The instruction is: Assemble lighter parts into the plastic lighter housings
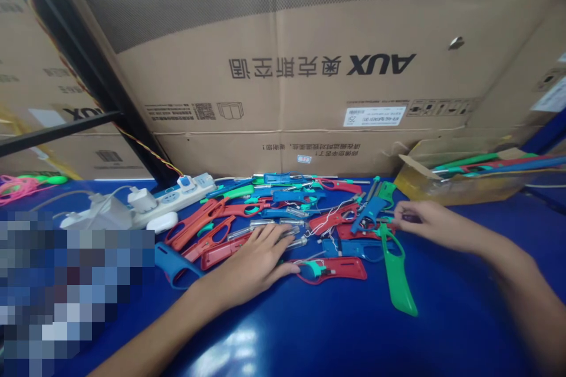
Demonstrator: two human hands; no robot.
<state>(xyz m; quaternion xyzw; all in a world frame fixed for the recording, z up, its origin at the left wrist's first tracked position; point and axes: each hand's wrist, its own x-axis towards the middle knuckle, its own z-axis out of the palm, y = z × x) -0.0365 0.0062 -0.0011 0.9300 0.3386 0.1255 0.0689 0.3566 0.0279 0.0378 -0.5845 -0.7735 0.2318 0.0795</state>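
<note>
My left hand lies with fingers spread over clear fuel tanks in the pile of lighter parts. Its thumb reaches a red lighter half-shell that has a blue and teal piece at its loop. At the pile's right edge, the fingers of my right hand are pinched together; what is between them is too small to make out. Just left of and below them lies a green lighter shell. A blue lighter shell and a red one with white wires are close by.
A cardboard box of long lighters stands at the right. Behind the pile rises a large carton. A power strip with plugs, a white case and a blue shell are at the left, on the blue tabletop.
</note>
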